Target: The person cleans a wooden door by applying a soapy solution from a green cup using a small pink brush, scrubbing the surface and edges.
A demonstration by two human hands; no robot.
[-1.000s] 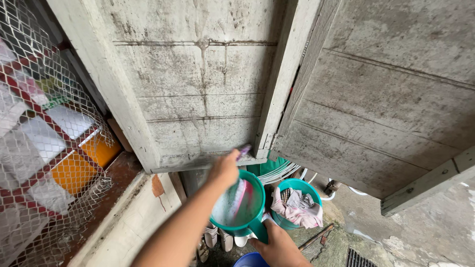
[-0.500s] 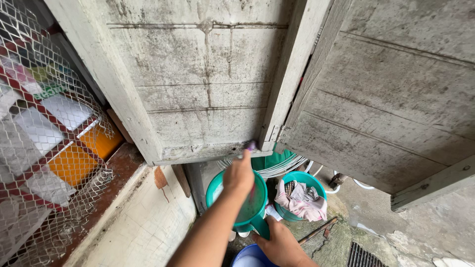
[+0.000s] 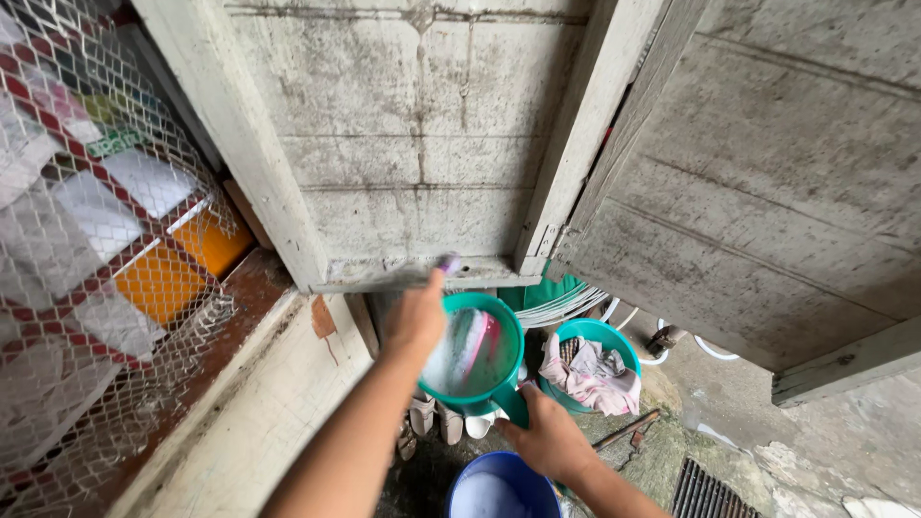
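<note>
Concrete wall [image 3: 413,115], two hands, one scoop [image 3: 477,357]

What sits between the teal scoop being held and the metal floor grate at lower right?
In the head view, a teal bucket of crumpled pinkish cloth lies between the scoop and the grate.

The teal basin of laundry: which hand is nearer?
Right. The right hand grips the teal scoop's handle just beside the teal basin of laundry; the left hand is across the scoop, farther away.
</note>
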